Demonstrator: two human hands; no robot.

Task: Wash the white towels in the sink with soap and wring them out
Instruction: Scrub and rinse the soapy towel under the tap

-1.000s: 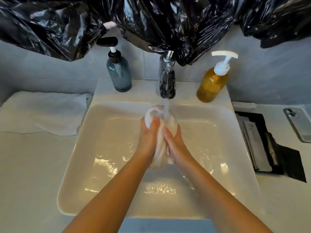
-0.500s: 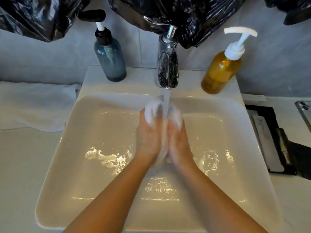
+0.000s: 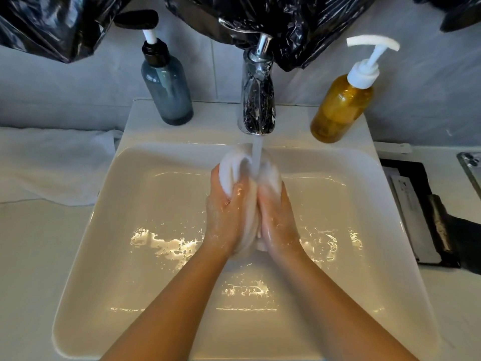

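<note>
Towel [image 3: 229,175], wet and white, between hands [image 3: 226,214] [image 3: 279,217], under faucet [image 3: 257,100] stream, over sink [image 3: 156,204]

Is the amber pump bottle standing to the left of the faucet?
No, the amber bottle stands right of the faucet; the blue-grey bottle is on its left.

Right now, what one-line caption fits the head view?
Left hand and right hand grip a bunched white towel under the faucet stream, above the sink.
</note>
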